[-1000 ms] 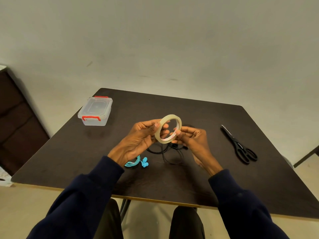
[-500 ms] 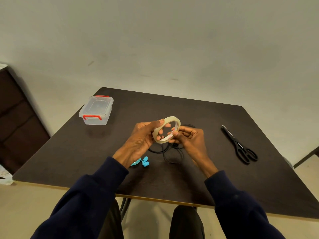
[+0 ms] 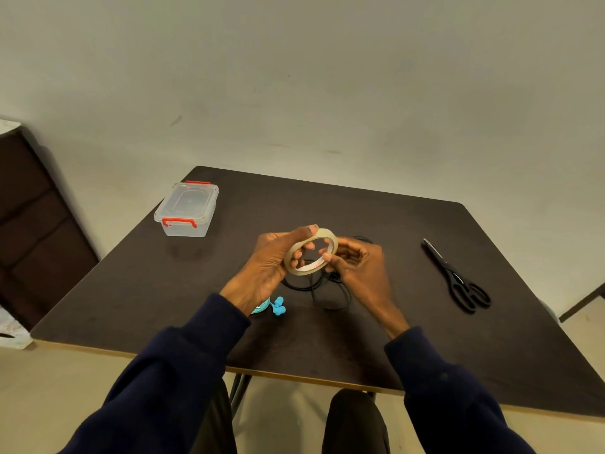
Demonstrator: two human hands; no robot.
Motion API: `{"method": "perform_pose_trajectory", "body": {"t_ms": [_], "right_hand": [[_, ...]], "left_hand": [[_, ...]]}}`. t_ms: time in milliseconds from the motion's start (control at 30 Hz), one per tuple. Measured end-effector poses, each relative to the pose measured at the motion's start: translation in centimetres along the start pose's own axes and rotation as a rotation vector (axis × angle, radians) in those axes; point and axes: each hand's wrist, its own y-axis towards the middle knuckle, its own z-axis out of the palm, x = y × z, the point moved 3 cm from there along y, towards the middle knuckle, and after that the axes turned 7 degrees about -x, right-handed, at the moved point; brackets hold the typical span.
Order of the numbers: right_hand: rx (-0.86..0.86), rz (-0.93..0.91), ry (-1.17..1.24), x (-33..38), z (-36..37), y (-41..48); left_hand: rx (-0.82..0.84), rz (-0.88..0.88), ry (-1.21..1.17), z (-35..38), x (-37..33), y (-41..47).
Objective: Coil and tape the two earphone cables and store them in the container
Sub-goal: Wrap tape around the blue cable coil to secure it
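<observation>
Surface [image 3: 425, 339] work looks barely begun. Container [image 3: 186, 209] sits lidded, far beyond the left hand [image 3: 271, 267], and scissors [image 3: 455, 276] lie right of the right hand [image 3: 357, 267]. Both hands grip the tape roll [image 3: 328, 233], the right pinching its edge. Beneath them lie the black cable [image 3: 330, 296] and blue cable [image 3: 278, 306], neither visibly taped.

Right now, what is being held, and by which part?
Both hold the tape roll: the left hand grips its left rim, thumb over the top; the right hand pinches its right rim.
</observation>
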Motion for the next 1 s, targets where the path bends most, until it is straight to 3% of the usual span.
{"method": "perform_pose_trajectory", "body": {"t_ms": [133,233,333,633,800,1000], "right_hand": [[0.045,-0.165,-0.128,1.6,-0.4,0.7],[-0.007,-0.203,-0.124,1.8,-1.0,1.3],[-0.053,-0.096,0.02,1.2,-1.4,1.4],[-0.089,0.155,0.372,0.1,-1.1,0.2],[-0.109,0.161,0.354,0.3,-1.3,0.1],[-0.082,0.11,0.311,0.8,-1.3,0.2]], "left_hand": [[0.025,-0.011,0.089,-0.4,0.2,0.3],[0.153,-0.033,0.009,-0.5,0.2,0.2],[0.279,-0.037,-0.041,-0.4,0.2,-0.2],[0.409,-0.025,-0.184,-0.8,0.3,-1.2],[0.384,-0.015,-0.17,-0.9,0.3,-1.1],[0.206,-0.005,-0.076,-0.2,-0.1,-1.2]]}}
